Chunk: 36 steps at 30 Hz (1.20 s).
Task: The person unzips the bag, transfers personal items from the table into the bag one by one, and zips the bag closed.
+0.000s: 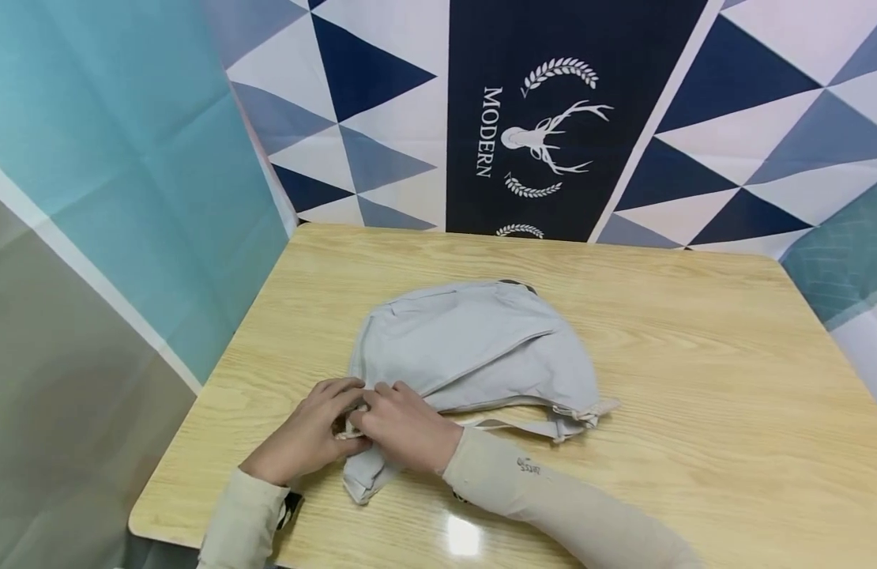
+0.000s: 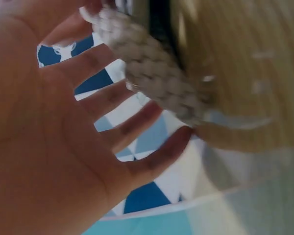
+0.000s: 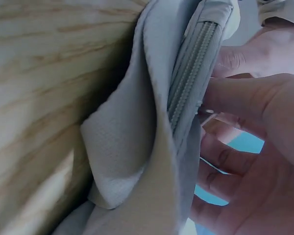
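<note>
A light grey cloth bag (image 1: 474,340) lies on the wooden table, its strap (image 1: 517,427) along the near side. My left hand (image 1: 310,427) is at the bag's left end, thumb and fingers around the corner. In the left wrist view a braided cord (image 2: 147,63) crosses in front of the left fingers (image 2: 108,100). My right hand (image 1: 410,427) is beside it. In the right wrist view its thumb presses by a small zip pull (image 3: 206,111) on the zipper (image 3: 193,68), pinching there. Its other fingers curl behind the bag's edge.
The wooden table (image 1: 694,379) extends to the right and behind the bag. Patterned cloth (image 1: 382,118) hangs at its far edge, and a teal and grey curtain (image 1: 126,158) hangs on the left. A loose bag end (image 1: 363,478) points toward the near edge.
</note>
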{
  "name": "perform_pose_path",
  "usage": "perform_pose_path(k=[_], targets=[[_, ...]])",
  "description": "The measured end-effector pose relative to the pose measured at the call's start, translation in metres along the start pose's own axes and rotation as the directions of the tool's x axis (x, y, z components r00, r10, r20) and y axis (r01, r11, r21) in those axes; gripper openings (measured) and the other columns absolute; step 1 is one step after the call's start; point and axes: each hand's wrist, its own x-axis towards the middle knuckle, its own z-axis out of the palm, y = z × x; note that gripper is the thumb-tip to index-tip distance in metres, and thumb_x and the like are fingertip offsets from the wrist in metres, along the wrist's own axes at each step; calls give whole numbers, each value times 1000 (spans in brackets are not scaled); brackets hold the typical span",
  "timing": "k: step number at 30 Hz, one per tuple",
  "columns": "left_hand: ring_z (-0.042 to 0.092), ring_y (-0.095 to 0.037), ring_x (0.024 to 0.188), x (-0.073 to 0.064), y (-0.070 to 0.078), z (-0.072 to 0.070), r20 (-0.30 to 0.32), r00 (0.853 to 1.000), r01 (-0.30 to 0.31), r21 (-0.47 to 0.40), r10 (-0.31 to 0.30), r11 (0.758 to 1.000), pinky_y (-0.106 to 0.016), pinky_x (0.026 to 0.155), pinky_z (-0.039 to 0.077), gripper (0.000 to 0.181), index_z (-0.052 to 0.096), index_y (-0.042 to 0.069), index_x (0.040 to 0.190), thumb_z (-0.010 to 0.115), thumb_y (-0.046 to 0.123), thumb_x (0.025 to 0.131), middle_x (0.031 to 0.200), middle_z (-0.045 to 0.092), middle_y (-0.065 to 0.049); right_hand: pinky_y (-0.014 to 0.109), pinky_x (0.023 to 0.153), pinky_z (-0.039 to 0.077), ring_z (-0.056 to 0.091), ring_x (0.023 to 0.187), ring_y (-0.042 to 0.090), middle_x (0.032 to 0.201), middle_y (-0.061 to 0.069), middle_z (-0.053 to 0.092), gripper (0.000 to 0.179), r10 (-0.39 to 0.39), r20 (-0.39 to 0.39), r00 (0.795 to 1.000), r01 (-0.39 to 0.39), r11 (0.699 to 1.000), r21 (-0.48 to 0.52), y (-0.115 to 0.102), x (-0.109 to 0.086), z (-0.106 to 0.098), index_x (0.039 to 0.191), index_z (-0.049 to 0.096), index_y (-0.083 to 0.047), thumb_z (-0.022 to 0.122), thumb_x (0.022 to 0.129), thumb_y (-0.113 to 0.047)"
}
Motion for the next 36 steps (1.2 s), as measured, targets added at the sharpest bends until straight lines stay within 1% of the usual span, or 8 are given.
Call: perform_pose_path(k=[4, 8, 14, 20, 23, 26, 31, 36], targets=[[40, -32, 137, -3, -7, 1, 12, 1000, 17, -58, -16, 998, -53, 105, 39, 61, 59, 11, 136, 81, 34, 84, 146, 48, -10, 28, 63, 49, 63, 81, 15, 101, 0, 72, 18, 26, -18, 999, -26, 999, 31, 3, -3, -2, 110, 70, -15, 68, 93, -20], [38, -34, 139, -5, -8, 4, 19, 999, 42, -90, -40, 995, -57, 106, 37, 61, 58, 11, 138, 80, 32, 85, 149, 45, -10, 26, 64, 47, 58, 81, 14, 97, 1, 67, 22, 72, -62, 995, -65, 992, 111, 6, -12, -3, 117, 67, -10, 61, 97, -19], [40, -32, 137, -5, -4, 8, 10, 998, 64, -92, -64, 994, -63, 100, 37, 65, 55, 20, 141, 82, 28, 83, 149, 45, -7, 26, 62, 42, 51, 77, 14, 88, -2, 55, 8, 135, -111, 985, -113, 976, 186, 7, -26, -2, 99, 60, -13, 58, 98, -20], [40, -34, 137, -6, 1, 12, 1, 1000, 25, -65, -25, 998, -65, 98, 37, 67, 51, 25, 145, 81, 27, 85, 150, 44, -10, 25, 64, 46, 51, 73, 12, 80, -3, 53, 3, 245, -172, 954, -176, 923, 342, 10, -33, -5, 96, 53, -9, 52, 94, -12], [40, -35, 137, -5, 4, 12, -1, 1000, 9, -47, -9, 999, -64, 100, 39, 66, 53, 20, 144, 80, 25, 85, 150, 43, -12, 21, 62, 45, 51, 75, 11, 83, -2, 56, 7, 263, -191, 946, -184, 917, 354, 11, -35, -7, 99, 54, -9, 51, 101, -14], [40, -36, 138, -4, 6, 13, 5, 1000, 14, -12, -14, 1000, -59, 102, 41, 62, 55, 14, 142, 80, 24, 85, 151, 42, -13, 18, 58, 42, 49, 71, 9, 79, -2, 54, 10, 258, -192, 947, -182, 922, 341, 12, -38, -11, 98, 54, -8, 51, 103, -16], [41, -39, 138, -6, 9, 15, -15, 1000, 4, 11, -4, 1000, -57, 102, 42, 63, 55, 13, 142, 80, 22, 85, 151, 42, -17, 20, 57, 44, 51, 67, 8, 74, -3, 53, 3, 259, -194, 946, -180, 919, 350, 15, -45, -19, 94, 57, -8, 58, 96, -9], [41, -41, 138, -9, 8, 16, -50, 998, -25, 10, 25, 1000, -58, 101, 42, 65, 54, 15, 144, 80, 19, 84, 151, 43, -18, 20, 57, 44, 51, 66, 8, 73, -3, 55, 7, 274, -182, 944, -192, 909, 371, 21, -52, -25, 93, 58, -7, 62, 89, -3]])
